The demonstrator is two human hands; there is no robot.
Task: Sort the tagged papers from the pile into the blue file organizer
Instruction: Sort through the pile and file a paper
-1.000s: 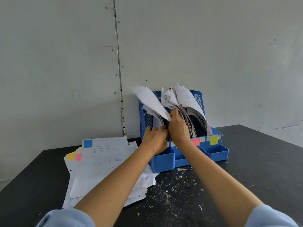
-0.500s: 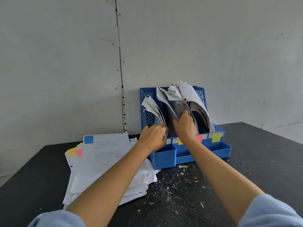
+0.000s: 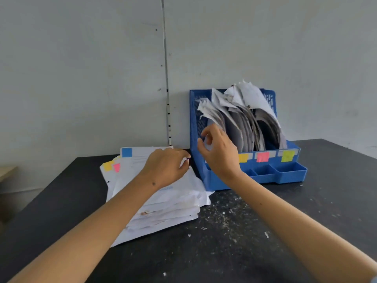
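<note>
Many papers are already filed upright in the blue file organizer [image 3: 255,176], right of centre against the wall, its slots marked by yellow, pink and green tags. A thick pile [image 3: 163,201] is left on the dark worktop [image 3: 306,221] at centre left, so the task is judged partly done. The top sheet bears a blue tag [image 3: 126,152]; yellow and pink tags show beneath. The left hand [image 3: 166,167] rests on the pile, fingers curled at the top sheet's far edge. The right hand [image 3: 219,152] hovers before the organizer, fingers loosely curled, apparently empty.
</note>
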